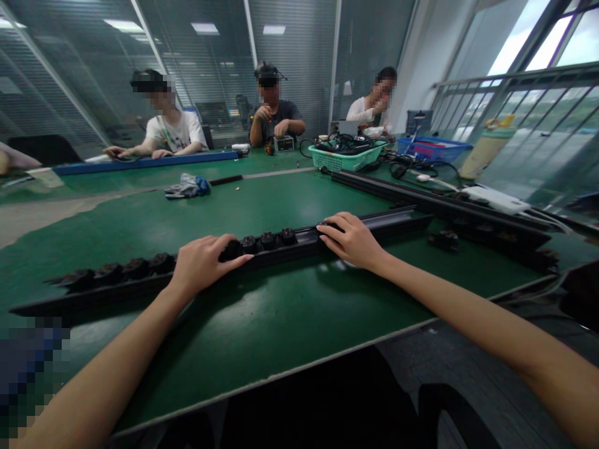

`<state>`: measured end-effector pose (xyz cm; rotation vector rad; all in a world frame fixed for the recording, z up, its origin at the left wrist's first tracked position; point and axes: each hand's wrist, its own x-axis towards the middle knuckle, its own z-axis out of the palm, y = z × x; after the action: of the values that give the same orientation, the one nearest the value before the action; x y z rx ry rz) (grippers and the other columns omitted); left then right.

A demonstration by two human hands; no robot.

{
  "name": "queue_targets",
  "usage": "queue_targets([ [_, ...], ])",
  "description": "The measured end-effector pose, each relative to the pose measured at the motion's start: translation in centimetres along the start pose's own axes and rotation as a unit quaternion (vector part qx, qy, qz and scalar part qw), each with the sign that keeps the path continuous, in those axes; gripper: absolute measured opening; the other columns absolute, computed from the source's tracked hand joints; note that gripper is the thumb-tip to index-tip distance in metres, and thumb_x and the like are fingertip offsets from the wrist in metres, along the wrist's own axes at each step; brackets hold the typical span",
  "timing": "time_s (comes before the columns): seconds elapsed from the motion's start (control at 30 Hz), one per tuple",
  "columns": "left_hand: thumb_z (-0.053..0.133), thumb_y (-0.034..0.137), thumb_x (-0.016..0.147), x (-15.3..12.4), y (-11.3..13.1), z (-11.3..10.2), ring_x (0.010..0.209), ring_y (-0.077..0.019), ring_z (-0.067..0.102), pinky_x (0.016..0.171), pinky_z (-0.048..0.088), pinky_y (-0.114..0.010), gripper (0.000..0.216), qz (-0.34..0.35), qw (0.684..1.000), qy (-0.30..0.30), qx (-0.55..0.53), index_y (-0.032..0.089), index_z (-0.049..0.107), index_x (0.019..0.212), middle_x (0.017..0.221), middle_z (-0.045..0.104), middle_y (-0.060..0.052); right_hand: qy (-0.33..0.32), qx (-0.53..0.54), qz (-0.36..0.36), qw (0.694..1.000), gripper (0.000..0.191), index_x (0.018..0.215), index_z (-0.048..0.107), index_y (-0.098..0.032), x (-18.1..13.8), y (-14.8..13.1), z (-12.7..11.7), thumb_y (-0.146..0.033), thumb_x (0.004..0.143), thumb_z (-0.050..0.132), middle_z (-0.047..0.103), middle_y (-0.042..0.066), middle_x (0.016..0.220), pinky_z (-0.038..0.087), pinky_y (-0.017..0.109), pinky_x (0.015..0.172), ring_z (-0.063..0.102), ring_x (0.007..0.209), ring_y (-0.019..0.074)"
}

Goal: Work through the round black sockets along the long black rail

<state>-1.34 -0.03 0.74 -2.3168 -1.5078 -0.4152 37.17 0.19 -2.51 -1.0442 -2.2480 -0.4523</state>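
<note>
A long black channel rail (299,251) lies slantwise across the green table, with a row of black socket-like modules (267,240) set in its left and middle part. My left hand (199,262) is closed over the rail, thumb along the near side and fingers curled round a module. Further right, my right hand (353,240) is bent over the rail, its fingertips closed on a black module (324,226) that is mostly hidden. Between the modules and my right hand the inside of the channel shows bare. Another black module (443,240) lies loose on the table to the right.
More black rails (435,202) lie at the right. Behind stand a green basket (344,159) of cables, a blue basket (435,149) and a bottle (486,149). Gloves (187,186) lie mid-table. Three people sit across, one by a blue bar (154,163). The table's front edge (281,376) is near me.
</note>
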Motion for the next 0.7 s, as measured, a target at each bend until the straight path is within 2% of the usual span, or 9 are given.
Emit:
queue_targets([
  [0.13, 0.04, 0.086, 0.094, 0.0, 0.1, 0.0, 0.087, -0.03, 0.071, 0.07, 0.043, -0.033, 0.079, -0.004, 1.0, 0.0, -0.004, 0.021, 0.075, 0.119, 0.099, 0.079, -0.013, 0.04, -0.025, 0.023, 0.999, 0.031, 0.107, 0.076, -0.02, -0.1, 1.4, -0.1, -0.034, 0.109, 0.049, 0.068, 0.018, 0.128, 0.047, 0.053, 0.104, 0.058, 0.122, 0.0328],
  [0.2, 0.04, 0.086, 0.094, 0.0, 0.1, 0.0, 0.087, -0.0299, 0.072, 0.07, 0.043, -0.033, 0.079, -0.006, 1.0, 0.001, -0.002, 0.02, 0.075, 0.119, 0.099, 0.079, -0.013, 0.056, -0.025, 0.036, 0.997, 0.031, 0.102, 0.074, -0.02, -0.1, 2.1, -0.2, -0.035, 0.108, 0.047, 0.067, 0.019, 0.128, 0.046, 0.052, 0.106, 0.058, 0.123, 0.033],
  [0.33, 0.037, 0.087, 0.095, 0.0, 0.0, 0.0, 0.088, -0.0301, 0.072, 0.069, 0.043, -0.033, 0.081, -0.003, 1.0, -0.002, 0.004, 0.021, 0.075, 0.12, 0.1, 0.079, -0.013, 0.07, 0.003, 0.093, 0.993, 0.036, 0.115, 0.071, -0.019, -0.2, 4.1, -0.5, -0.034, 0.109, 0.039, 0.07, 0.018, 0.123, 0.047, 0.049, 0.105, 0.062, 0.118, 0.0312],
  [0.4, 0.037, 0.087, 0.095, 0.0, 0.0, 0.0, 0.088, -0.0301, 0.072, 0.069, 0.043, -0.033, 0.08, -0.002, 1.0, 0.002, 0.003, 0.021, 0.075, 0.119, 0.1, 0.079, -0.013, 0.059, 0.013, 0.128, 0.99, 0.041, 0.12, 0.071, -0.018, -0.4, 5.3, -0.6, -0.033, 0.11, 0.033, 0.072, 0.018, 0.121, 0.048, 0.05, 0.105, 0.064, 0.117, 0.0317],
  [0.53, 0.036, 0.087, 0.095, 0.0, 0.0, 0.0, 0.087, -0.0291, 0.072, 0.068, 0.042, -0.032, 0.08, 0.002, 1.0, 0.009, 0.003, 0.021, 0.075, 0.118, 0.099, 0.079, -0.012, 0.009, 0.031, 0.163, 0.986, 0.047, 0.115, 0.073, -0.016, -0.9, 6.9, -0.5, -0.042, 0.11, 0.034, 0.076, 0.019, 0.118, 0.048, 0.051, 0.109, 0.066, 0.116, 0.0331],
  [0.63, 0.034, 0.087, 0.095, 0.0, 0.0, 0.0, 0.086, -0.0287, 0.072, 0.067, 0.042, -0.032, 0.081, 0.005, 1.0, 0.007, 0.009, 0.021, 0.075, 0.118, 0.099, 0.079, -0.012, -0.027, 0.037, 0.168, 0.985, 0.047, 0.116, 0.074, -0.018, -1.2, 7.0, -0.3, -0.045, 0.11, 0.036, 0.077, 0.015, 0.12, 0.043, 0.052, 0.117, 0.068, 0.119, 0.0314],
  [0.7, 0.034, 0.087, 0.096, 0.0, 0.0, -0.1, 0.085, -0.0289, 0.072, 0.067, 0.042, -0.032, 0.081, 0.006, 1.0, 0.006, 0.012, 0.02, 0.075, 0.119, 0.098, 0.079, -0.013, -0.049, 0.031, 0.186, 0.981, 0.045, 0.122, 0.073, -0.018, -1.2, 6.7, -0.3, -0.044, 0.109, 0.038, 0.077, 0.014, 0.124, 0.044, 0.05, 0.116, 0.068, 0.12, 0.031],
])
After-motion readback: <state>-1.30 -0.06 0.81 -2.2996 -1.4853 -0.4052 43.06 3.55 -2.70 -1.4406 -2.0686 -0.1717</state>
